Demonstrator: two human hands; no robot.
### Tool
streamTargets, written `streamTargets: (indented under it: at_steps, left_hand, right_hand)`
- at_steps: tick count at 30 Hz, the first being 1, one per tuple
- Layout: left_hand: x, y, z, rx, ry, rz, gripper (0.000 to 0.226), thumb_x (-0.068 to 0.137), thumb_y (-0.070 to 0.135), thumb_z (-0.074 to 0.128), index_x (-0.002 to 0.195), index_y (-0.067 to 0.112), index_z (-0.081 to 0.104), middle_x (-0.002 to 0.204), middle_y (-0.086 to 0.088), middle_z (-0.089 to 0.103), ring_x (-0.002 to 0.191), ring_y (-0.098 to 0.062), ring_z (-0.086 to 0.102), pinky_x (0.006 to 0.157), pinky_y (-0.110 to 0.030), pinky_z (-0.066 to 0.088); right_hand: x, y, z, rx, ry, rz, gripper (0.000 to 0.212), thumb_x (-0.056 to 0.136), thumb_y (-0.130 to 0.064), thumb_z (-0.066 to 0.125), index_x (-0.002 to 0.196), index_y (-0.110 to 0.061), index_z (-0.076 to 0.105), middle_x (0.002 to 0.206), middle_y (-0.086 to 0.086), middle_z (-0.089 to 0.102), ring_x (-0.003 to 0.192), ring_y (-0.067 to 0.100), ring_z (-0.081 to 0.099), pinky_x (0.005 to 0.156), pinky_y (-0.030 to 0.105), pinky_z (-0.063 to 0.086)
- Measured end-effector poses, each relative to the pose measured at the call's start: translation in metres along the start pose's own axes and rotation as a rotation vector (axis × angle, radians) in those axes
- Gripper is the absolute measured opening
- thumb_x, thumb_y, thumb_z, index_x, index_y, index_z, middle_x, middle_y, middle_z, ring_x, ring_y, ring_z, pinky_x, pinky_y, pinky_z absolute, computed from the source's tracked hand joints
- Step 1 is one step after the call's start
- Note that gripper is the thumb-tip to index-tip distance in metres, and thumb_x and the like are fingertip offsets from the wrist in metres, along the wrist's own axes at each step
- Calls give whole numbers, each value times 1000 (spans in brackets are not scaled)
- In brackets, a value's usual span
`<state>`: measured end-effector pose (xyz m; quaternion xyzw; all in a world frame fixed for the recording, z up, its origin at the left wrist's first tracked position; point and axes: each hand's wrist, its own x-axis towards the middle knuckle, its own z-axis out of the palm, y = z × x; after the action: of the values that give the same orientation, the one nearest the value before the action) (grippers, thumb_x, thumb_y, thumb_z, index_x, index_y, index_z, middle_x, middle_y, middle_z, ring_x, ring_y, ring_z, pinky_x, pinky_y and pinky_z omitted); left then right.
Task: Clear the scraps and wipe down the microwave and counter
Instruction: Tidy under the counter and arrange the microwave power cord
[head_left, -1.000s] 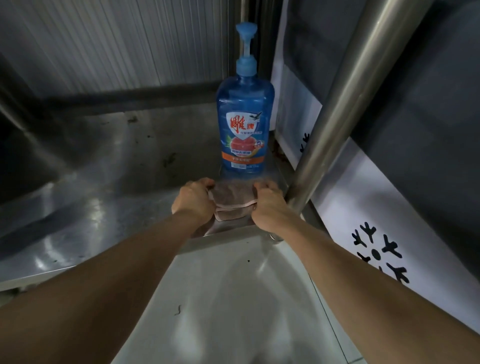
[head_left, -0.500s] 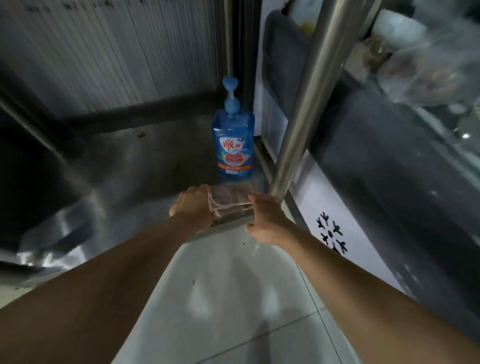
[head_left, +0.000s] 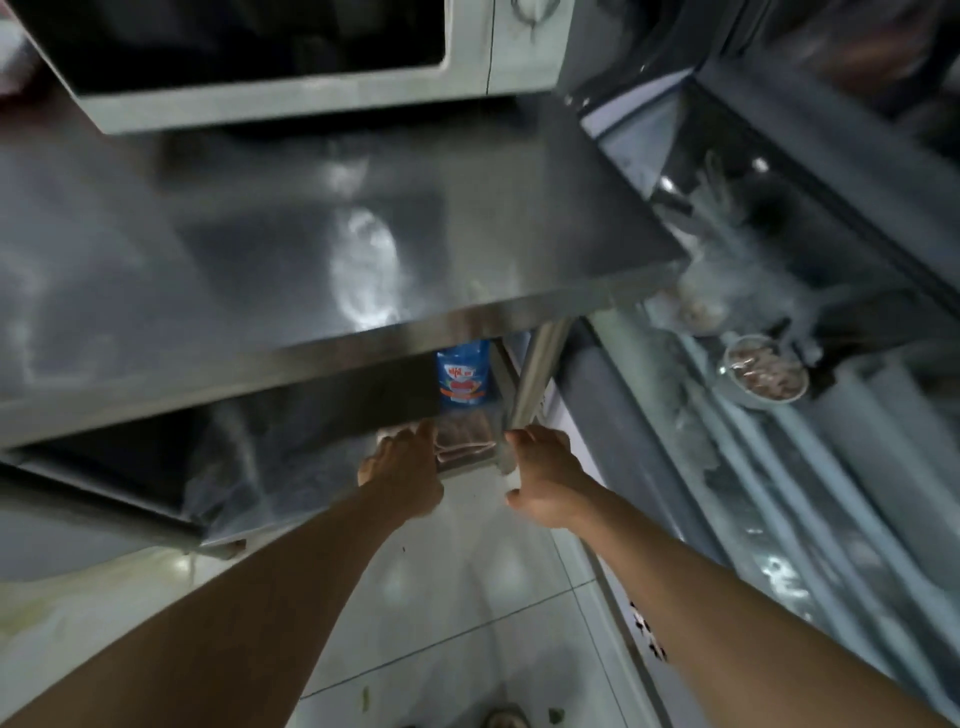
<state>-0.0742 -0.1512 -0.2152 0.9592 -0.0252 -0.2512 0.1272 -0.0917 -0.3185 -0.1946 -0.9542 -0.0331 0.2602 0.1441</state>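
Observation:
A folded pinkish cloth (head_left: 464, 442) lies on the lower steel shelf (head_left: 291, 467), just in front of a blue dish-soap bottle (head_left: 464, 378). My left hand (head_left: 402, 470) reaches to the cloth's left edge with straight fingers that touch it. My right hand (head_left: 543, 480) hovers to the cloth's right by the table leg (head_left: 535, 374), fingers relaxed and holding nothing. Above them the steel counter (head_left: 260, 249) hides most of the shelf. The white microwave (head_left: 291, 98) stands at the counter's back.
A glass-topped freezer (head_left: 779, 467) runs along the right, with a bowl (head_left: 768, 375) of food inside. Small green scraps (head_left: 366, 696) lie on the white floor tiles (head_left: 467, 597) near my foot (head_left: 506, 719).
My head has risen from under the counter, so the counter top and microwave now show. My right hand has come off the cloth; my left hand stays at its edge.

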Motion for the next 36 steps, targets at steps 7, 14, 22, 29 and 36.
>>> streamTargets:
  at_steps: [7, 14, 22, 29, 36]
  left_hand:
    - [-83, 31, -89, -72, -9, 3, 54, 84, 20, 62, 134, 20, 42, 128, -7, 55, 118, -26, 54, 97, -41, 48]
    - [-135, 55, -180, -23, 18, 74, 56, 84, 29, 63, 135, 16, 42, 132, -5, 52, 120, -26, 51, 97, -36, 46]
    - [-173, 77, -266, -24, 111, 105, 59, 82, 26, 64, 135, 15, 40, 136, -9, 49, 122, -27, 49, 98, -34, 44]
    - [-199, 103, -328, 34, 268, 75, 59, 82, 24, 65, 135, 16, 42, 132, -9, 54, 121, -26, 52, 98, -35, 45]
    - [-214, 113, -362, -52, 385, 44, 63, 80, 28, 69, 134, 16, 41, 127, -10, 56, 115, -27, 55, 93, -33, 47]
  right_hand:
    - [-77, -39, -94, -36, 35, 3, 64, 86, -19, 64, 140, -13, 31, 148, 9, 29, 137, 29, 25, 110, 34, 29]
    - [-131, -68, -175, -63, 94, -10, 68, 82, -18, 65, 140, -12, 31, 146, 10, 29, 135, 29, 24, 112, 31, 25]
    - [-176, -89, -259, -100, 203, -71, 72, 81, -26, 68, 140, -12, 29, 145, 10, 29, 133, 29, 23, 109, 32, 27]
    - [-199, -96, -324, -103, 284, -140, 77, 82, -31, 67, 144, -11, 26, 148, 11, 27, 136, 32, 21, 109, 36, 25]
    - [-208, -100, -364, -114, 310, -194, 86, 81, -31, 69, 148, -15, 18, 152, 9, 21, 140, 31, 15, 112, 41, 26]
